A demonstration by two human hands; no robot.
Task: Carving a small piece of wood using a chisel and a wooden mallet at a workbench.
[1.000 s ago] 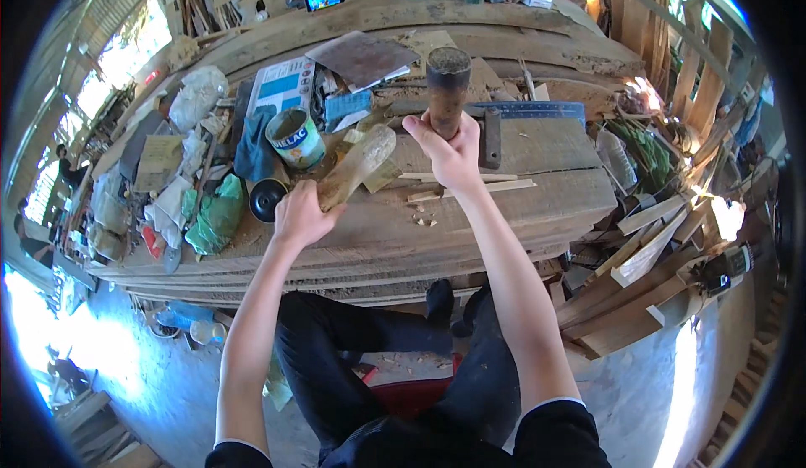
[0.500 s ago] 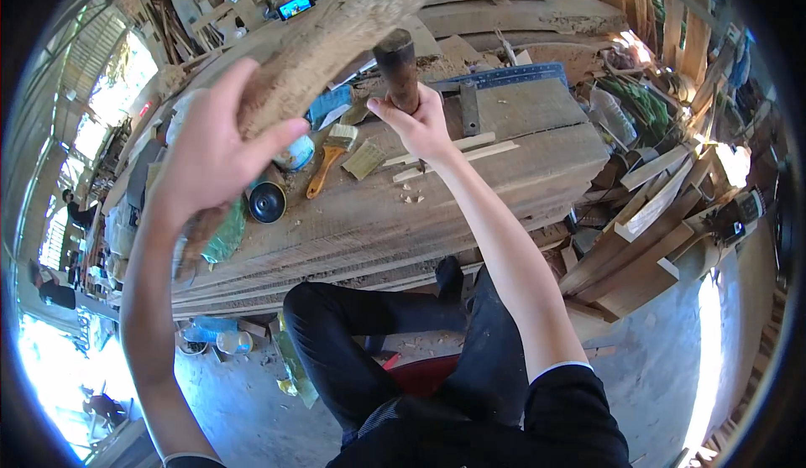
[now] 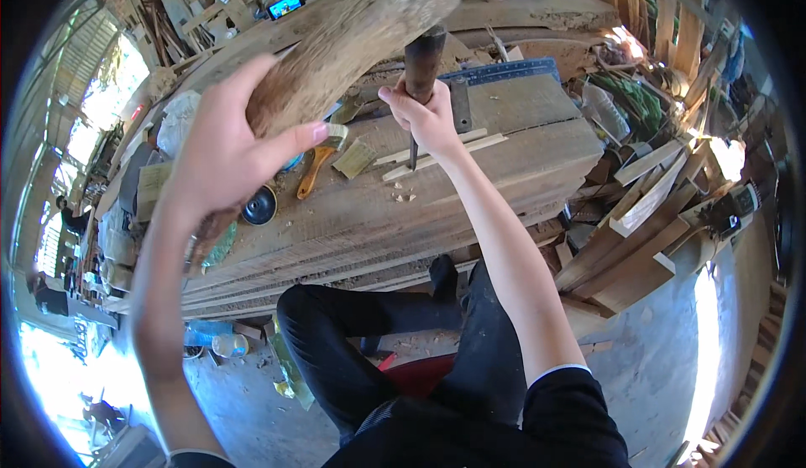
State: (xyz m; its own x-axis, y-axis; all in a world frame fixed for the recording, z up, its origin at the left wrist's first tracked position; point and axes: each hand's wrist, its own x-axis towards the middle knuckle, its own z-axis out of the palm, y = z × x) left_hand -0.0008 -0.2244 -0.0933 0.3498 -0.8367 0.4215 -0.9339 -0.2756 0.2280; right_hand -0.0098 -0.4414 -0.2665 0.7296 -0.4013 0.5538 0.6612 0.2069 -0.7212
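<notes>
Two hands in the head view, both holding something. Left hand (image 3: pixel 220 149): wrapped wide around a wooden club (image 3: pixel 361 40), thumb spread off the fingers, a bit blurred. Club is up above the bench (image 3: pixel 529 111), thick end pointing away from the person. Right hand (image 3: pixel 430 122): closed snugly on a chisel (image 3: pixel 425 55), dark handle up, blade down by the pale wood strips (image 3: pixel 457 156); can't tell from my end if the tip touches. Club end overlaps the handle top as I see it, contact unclear.

Containers: round black dish (image 3: pixel 259 205) on the bench, near edge, left of the orange-handled brush (image 3: pixel 312 174); I get a dark inside, can't tell contents. Blue sliver below the left thumb looks like a tin (image 3: pixel 292 164), mostly covered, contents hidden. Clear plastic container (image 3: pixel 599 107) at right among scraps, contents unclear. Pale tub (image 3: pixel 228 346) low at left below the bench edge, too small for me to read inside.

Also: yellowish pad (image 3: pixel 356 157) just right of brush; blue ruler (image 3: pixel 508 72) beyond right hand.
</notes>
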